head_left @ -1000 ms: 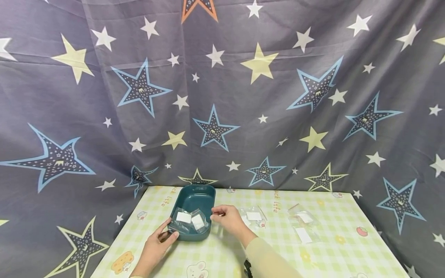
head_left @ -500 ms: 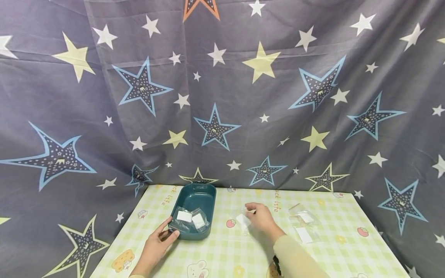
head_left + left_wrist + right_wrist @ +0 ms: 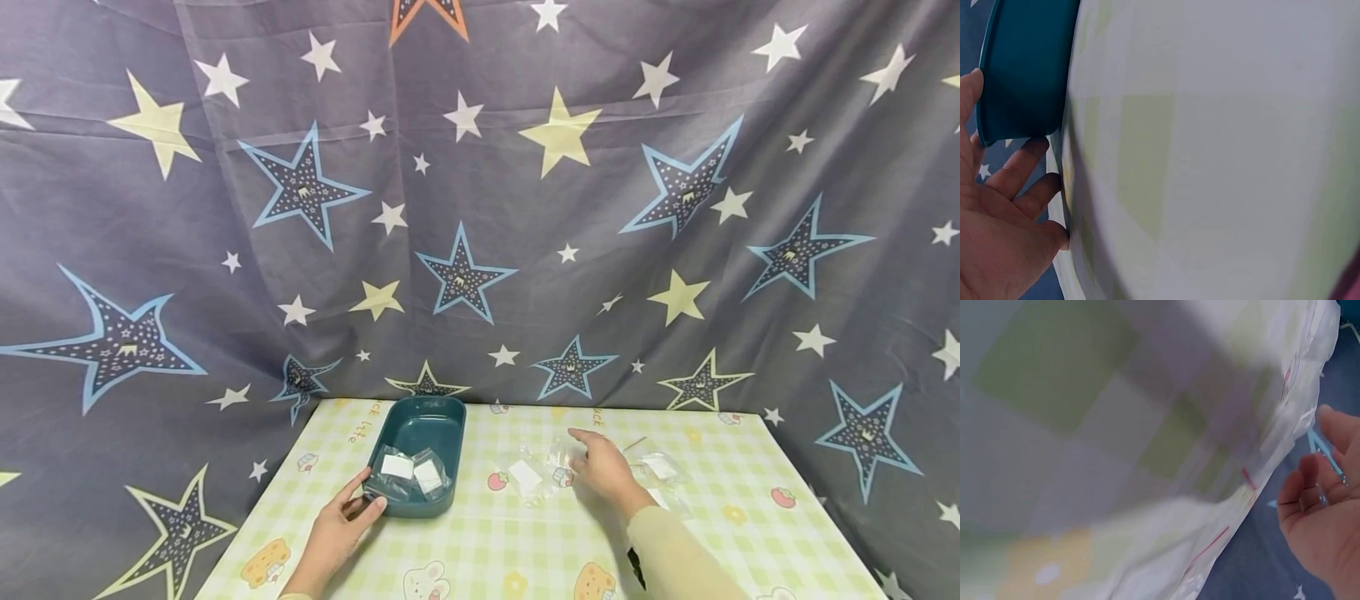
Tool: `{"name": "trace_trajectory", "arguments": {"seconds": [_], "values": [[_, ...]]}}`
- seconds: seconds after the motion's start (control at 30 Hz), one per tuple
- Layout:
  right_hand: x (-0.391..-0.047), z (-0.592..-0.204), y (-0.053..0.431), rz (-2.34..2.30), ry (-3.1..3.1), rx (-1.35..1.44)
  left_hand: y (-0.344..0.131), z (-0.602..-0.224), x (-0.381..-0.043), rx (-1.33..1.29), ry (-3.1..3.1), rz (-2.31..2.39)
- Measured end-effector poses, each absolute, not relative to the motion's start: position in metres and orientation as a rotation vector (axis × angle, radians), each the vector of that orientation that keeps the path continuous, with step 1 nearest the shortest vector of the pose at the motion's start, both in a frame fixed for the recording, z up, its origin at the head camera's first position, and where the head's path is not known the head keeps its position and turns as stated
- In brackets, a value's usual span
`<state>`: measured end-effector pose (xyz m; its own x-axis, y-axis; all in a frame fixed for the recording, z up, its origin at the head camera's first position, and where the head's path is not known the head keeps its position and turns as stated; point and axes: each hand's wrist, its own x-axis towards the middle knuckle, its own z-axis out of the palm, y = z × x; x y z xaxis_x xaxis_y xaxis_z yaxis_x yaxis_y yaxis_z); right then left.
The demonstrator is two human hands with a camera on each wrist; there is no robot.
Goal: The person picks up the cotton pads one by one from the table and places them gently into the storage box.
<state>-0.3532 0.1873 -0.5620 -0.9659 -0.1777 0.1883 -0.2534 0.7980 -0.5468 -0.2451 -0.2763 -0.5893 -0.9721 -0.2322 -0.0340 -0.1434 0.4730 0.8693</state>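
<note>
The left hand point(image 3: 330, 531) grips the near corner of the teal tray point(image 3: 422, 432) holding 2 white-labelled packets point(image 3: 397, 467), while the right hand point(image 3: 606, 471), fingers loosely bent around nothing, is beside a clear packet point(image 3: 557, 455).

My tray point(image 3: 423, 437) looks like smooth moulded plastic, with a soft sheen across its floor; from my left wrist, its outer wall seems almost matt. The bags point(image 3: 527, 478) are thin, clear plastic, glossy and crinkled, with light catching on their folds. Their white inserts point(image 3: 428, 477) look flat and matt, like paper or card. I see a smooth tablecloth point(image 3: 480, 546), though whether fabric or plastic I can't tell. The curtain point(image 3: 480, 196) is matt, lightly creased cloth; my sleeve point(image 3: 678, 542) is matt fabric.
</note>
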Motion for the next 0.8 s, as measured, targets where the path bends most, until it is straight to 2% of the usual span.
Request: {"name": "trace_trajectory", "arguments": {"seconds": [0.47,0.8], "values": [[-0.356,-0.55,0.215,0.874,-3.001,0.406,-0.276,-0.59,-0.246,0.356,-2.625,-1.508],[-0.36,-0.56,0.214,0.764,-3.051,0.376,-0.278,-0.59,-0.246,0.36,-2.637,-1.49]]}}
